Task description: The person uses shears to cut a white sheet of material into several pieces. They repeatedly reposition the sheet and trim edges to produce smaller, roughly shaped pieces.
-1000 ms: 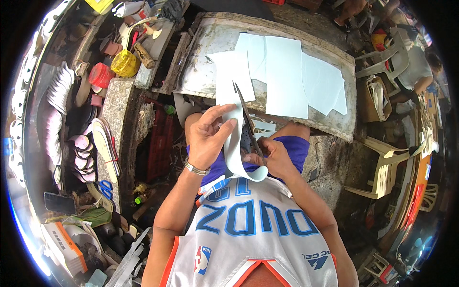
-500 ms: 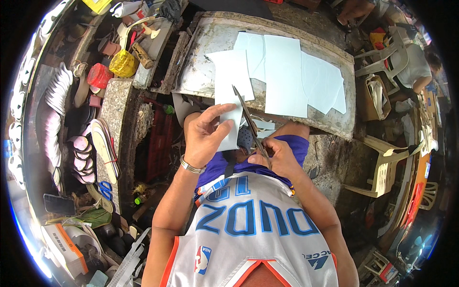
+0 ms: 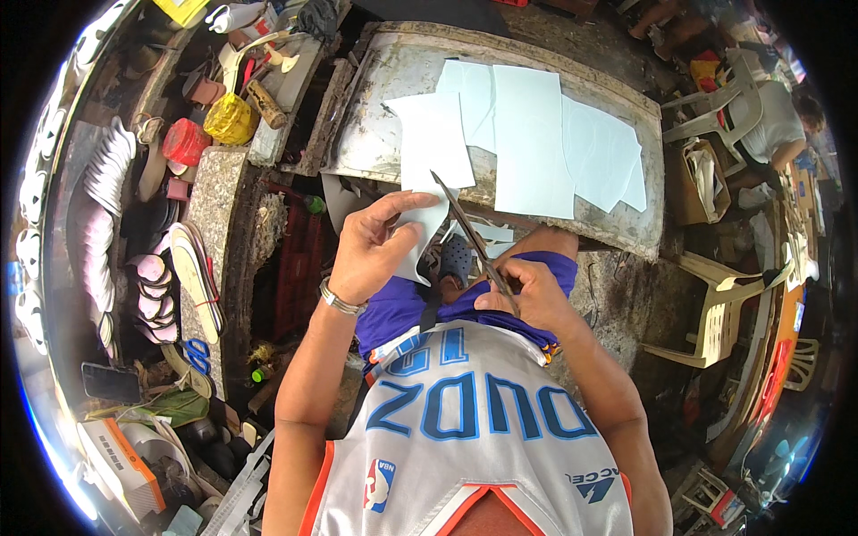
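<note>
My left hand [image 3: 374, 248] pinches a small white sheet piece [image 3: 431, 223] between thumb and fingers, above my lap at the table's near edge. The lower end of the piece bends and hangs down. In my right hand [image 3: 529, 290] is a pair of large dark scissors [image 3: 476, 239], slanting up and left. Its blades look closed or nearly so, with the tip beside the piece's right edge and over the near end of a larger white sheet [image 3: 433, 134]. More pale sheets [image 3: 534, 143] lie to the right on the worn table [image 3: 375, 76], some with curved outlines.
On the left, a bench holds a yellow wrapped roll [image 3: 231, 119], a red roll [image 3: 186, 141], bundled soles [image 3: 197, 277] and blue-handled scissors [image 3: 197, 355]. Plastic chairs [image 3: 715, 313] and a cardboard box [image 3: 704, 183] stand to the right. Another person [image 3: 773, 121] sits at the far right.
My left hand has shifted slightly left with the piece, whose lower end now curls more. The scissors in my right hand have moved slightly down and to the right.
</note>
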`<state>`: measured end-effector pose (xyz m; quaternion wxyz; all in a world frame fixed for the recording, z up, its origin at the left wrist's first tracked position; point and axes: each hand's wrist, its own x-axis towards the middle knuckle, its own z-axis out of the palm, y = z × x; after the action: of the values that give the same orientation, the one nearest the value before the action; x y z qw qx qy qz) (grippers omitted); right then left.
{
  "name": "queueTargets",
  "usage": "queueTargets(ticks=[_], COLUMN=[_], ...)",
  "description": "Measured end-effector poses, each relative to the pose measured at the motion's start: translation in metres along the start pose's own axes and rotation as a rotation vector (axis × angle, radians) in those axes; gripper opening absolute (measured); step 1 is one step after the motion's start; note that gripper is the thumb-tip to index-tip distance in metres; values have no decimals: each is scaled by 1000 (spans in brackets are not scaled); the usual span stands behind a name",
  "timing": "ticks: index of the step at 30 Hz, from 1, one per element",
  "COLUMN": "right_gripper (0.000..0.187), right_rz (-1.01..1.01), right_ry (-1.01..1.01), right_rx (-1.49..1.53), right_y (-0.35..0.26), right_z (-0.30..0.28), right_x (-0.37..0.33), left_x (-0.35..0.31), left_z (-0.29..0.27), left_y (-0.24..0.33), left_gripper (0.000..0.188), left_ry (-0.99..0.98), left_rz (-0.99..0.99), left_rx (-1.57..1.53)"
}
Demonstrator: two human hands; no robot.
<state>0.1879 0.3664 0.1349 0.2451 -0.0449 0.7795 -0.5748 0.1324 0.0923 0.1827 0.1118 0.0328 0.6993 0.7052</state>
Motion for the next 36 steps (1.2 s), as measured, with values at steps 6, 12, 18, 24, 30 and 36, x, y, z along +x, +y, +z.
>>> queueTargets(ticks=[6,12,18,24,30,36], right_gripper=[47,59,60,61,52,46], right_rz=[-12,-44,-31,-60,-24,-24], right_ry=[-12,-17,-36,-38,-54,-92], right_rx=[-66,-132,-155,-82,-69,-64], right_y=[1,-2,1,2,-2,2], right_z=[-8,-14,-16,-12,-7,-10], right_x=[-4,-7,-8,-5,0,1], left_x=[3,9,12,14,12,12], left_z=[-13,-20,-31,-25,-26,-30], left_y=[4,7,9,9,15,19], left_gripper=[35,34,35,36,36,37], left_ry=[-79,-156,-210,-193,-243,-268], left_rz=[-49,3,-16,131,6,33], left_rx=[38,96,259,274,299,378])
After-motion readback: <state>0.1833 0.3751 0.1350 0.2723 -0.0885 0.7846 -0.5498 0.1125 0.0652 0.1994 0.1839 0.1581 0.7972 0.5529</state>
